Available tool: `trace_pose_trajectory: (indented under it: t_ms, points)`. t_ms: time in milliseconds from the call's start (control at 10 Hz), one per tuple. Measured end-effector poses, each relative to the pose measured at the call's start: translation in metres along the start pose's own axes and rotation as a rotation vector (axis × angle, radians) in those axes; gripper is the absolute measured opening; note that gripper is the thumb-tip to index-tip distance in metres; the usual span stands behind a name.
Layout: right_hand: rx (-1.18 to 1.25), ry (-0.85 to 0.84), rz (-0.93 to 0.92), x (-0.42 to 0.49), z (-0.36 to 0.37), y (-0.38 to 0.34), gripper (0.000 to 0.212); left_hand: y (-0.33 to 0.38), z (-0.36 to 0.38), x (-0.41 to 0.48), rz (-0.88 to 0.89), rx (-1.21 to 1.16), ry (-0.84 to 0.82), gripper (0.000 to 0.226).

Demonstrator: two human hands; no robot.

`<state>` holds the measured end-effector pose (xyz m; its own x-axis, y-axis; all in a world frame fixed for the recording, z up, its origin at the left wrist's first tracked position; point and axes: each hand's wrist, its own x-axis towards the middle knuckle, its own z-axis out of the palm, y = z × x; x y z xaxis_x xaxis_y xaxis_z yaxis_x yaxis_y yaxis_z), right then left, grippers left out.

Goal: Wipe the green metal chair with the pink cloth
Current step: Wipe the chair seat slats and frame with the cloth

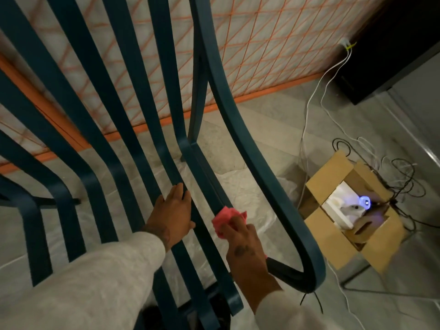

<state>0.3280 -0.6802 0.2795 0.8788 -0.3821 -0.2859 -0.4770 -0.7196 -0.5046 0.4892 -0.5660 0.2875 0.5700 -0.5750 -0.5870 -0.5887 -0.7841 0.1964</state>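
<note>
The green metal chair [133, 129] fills the left and middle of the head view, its long curved slats running from top to bottom. My left hand [172, 216] grips one slat near the seat bend, fingers curled over it. My right hand [240, 244] holds the bunched pink cloth [226, 219] and presses it against the neighbouring slat just right of my left hand. The curved armrest [269, 177] sweeps past on the right of my right hand. Both sleeves are light grey.
An open cardboard box [333, 239] with a glowing device inside sits on the floor to the right, among tangled cables [400, 172]. A clear plastic sheet [240, 184] lies under the chair. Behind stand an orange-framed lattice panel [262, 51] and a dark cabinet [392, 44].
</note>
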Motion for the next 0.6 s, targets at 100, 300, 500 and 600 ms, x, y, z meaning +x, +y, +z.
trace_pose_trajectory:
  t_ms: [100, 300, 500, 600]
  points:
    - [0.018, -0.025, 0.035, -0.004, -0.005, 0.001, 0.042, 0.005, 0.003, -0.013, 0.012, 0.006, 0.035, 0.086]
    - [0.012, -0.031, -0.006, 0.011, -0.005, -0.006, 0.044, 0.019, 0.019, -0.041, 0.084, -0.097, 0.014, 0.074]
    - [-0.107, -0.087, -0.127, -0.016, -0.003, 0.016, 0.044, 0.055, 0.060, -0.067, -0.034, -0.076, 0.096, 0.089]
    - [-0.347, -0.200, -0.113, -0.045, -0.018, 0.014, 0.064, 0.077, 0.074, -0.084, -0.086, -0.084, 0.125, 0.085]
